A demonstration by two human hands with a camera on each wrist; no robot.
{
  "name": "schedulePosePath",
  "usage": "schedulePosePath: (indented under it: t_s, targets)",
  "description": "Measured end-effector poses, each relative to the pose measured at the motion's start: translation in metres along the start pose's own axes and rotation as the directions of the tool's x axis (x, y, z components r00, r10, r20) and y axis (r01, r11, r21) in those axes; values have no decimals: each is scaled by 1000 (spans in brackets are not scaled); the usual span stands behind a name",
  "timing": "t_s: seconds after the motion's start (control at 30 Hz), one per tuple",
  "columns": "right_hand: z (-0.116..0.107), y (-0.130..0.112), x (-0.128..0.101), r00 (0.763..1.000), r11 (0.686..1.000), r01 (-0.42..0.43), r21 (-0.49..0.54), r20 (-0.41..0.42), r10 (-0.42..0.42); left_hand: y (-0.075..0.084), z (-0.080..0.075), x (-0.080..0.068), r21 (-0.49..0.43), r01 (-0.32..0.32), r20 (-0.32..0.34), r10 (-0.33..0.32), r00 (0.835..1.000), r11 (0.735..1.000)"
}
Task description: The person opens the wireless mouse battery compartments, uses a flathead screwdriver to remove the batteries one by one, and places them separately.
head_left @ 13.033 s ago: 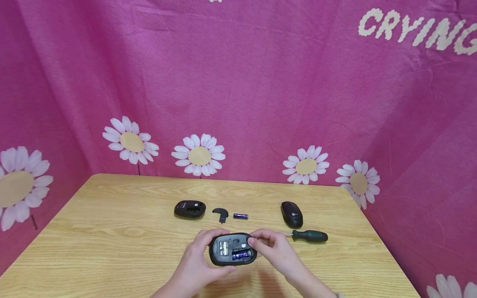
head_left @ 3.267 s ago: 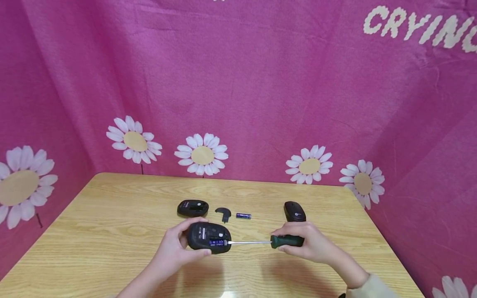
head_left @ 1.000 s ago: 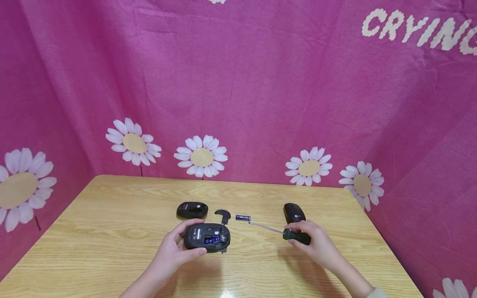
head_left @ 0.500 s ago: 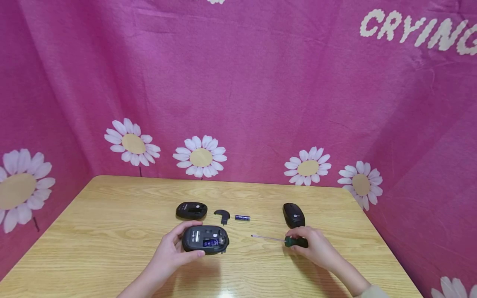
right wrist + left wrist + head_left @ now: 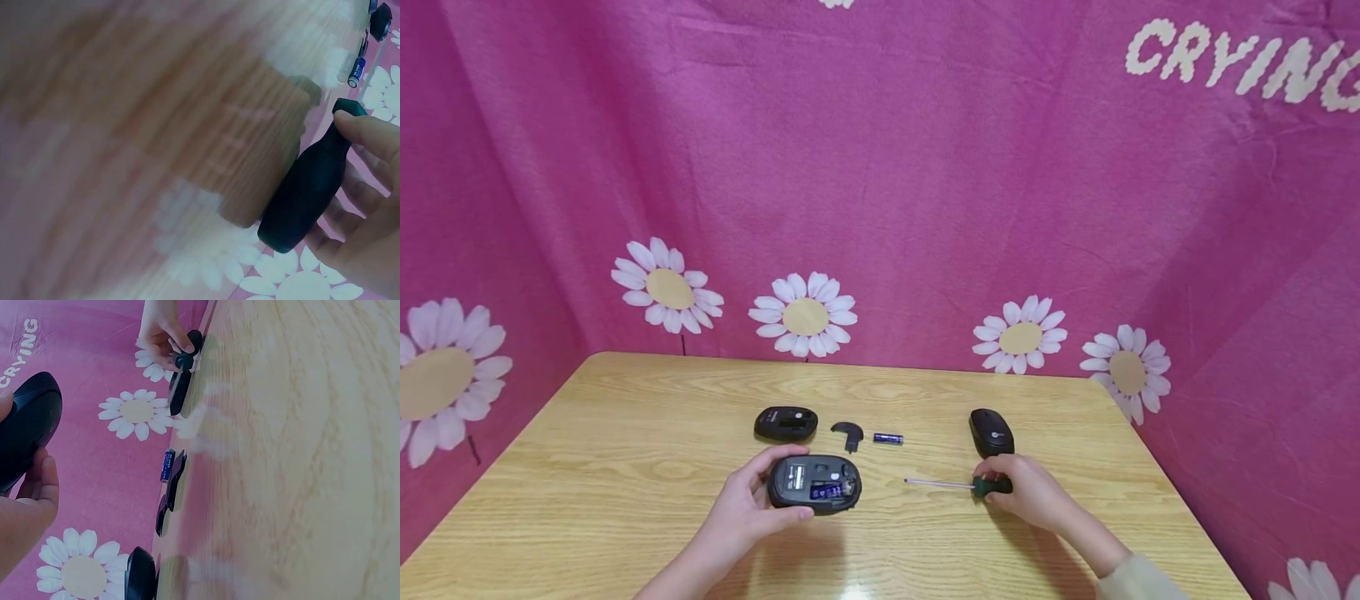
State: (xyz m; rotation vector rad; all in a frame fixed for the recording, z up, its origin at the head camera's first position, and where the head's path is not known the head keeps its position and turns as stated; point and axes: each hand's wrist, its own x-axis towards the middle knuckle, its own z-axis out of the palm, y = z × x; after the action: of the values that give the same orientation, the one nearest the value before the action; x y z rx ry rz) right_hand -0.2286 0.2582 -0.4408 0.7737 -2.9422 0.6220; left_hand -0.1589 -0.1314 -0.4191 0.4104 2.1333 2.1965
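Left grip [image 5: 752,508] clasps upturned mouse [image 5: 814,482]; right grip [image 5: 1026,492] clasps screwdriver [image 5: 958,484]; battery [image 5: 887,437] behind.

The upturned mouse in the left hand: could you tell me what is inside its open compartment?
In the mouse, held by the left hand, a blue battery lies in the open bay beside a white label. Anything beneath the battery is covered.

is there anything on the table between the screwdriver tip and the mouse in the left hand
Nothing visible. In the head view the screwdriver in the right hand points at the upturned mouse held by the left hand, with only bare table between them. The loose battery lies farther back.
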Motion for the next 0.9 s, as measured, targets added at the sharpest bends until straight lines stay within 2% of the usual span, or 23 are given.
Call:
schedulePosePath:
  t_s: [0.1,0.23,0.4,0.73,0.9]
  targets:
    - [-1,0,2,999,999,-28,-23,23,28,0,0,0,-4,2,6,-2,1000,1000]
    - [-2,1,3,997,996,-72,-44,25,74,-1,0,0,-5,-36,19,36,999,999]
    - [-2,3,4,996,995,-86,-52,13,86,-2,-1,1,0,-61,23,61,998,998]
    - [-9,-1,4,1000,1000,-8,-11,-6,8,2,0,2,8,-14,16,13,1000,1000]
    - [-22,-13,4,1000,1000,14,10,-12,-14,4,1,2,8,-22,20,22,1000,1000]
